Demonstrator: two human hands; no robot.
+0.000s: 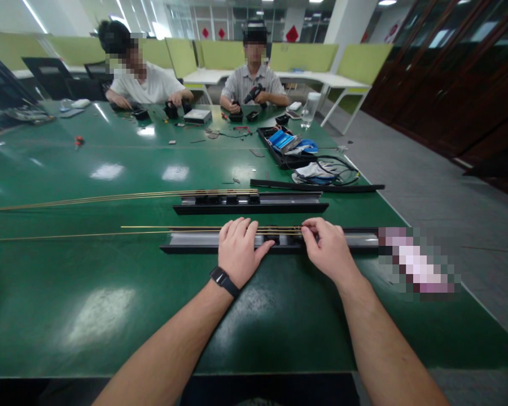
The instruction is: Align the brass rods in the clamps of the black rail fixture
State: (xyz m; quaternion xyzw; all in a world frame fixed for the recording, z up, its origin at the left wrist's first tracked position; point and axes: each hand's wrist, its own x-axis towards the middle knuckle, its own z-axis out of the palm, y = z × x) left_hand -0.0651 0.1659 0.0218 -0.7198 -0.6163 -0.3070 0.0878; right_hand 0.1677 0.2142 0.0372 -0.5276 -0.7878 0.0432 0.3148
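In front of me on the green table lies a long black channel (195,239) with a silvery inside and small black blocks (272,239) in it. Thin brass-coloured rods (148,227) run along it and stick out to the left. My left hand (238,252) lies across the channel, its fingers bent over the far side and its thumb stretched out by a black block. My right hand (327,245) pinches the rods at a black block farther right, thumb against forefinger. The fingertips hide the exact hold.
Beyond lies a second black channel (254,208) with rods reaching left. A black strip (317,186), cables, gloves and a black tray (283,163) stand behind. Two people sit across the table; one holds a power drill (254,93). A pixelated patch covers the channel's right end.
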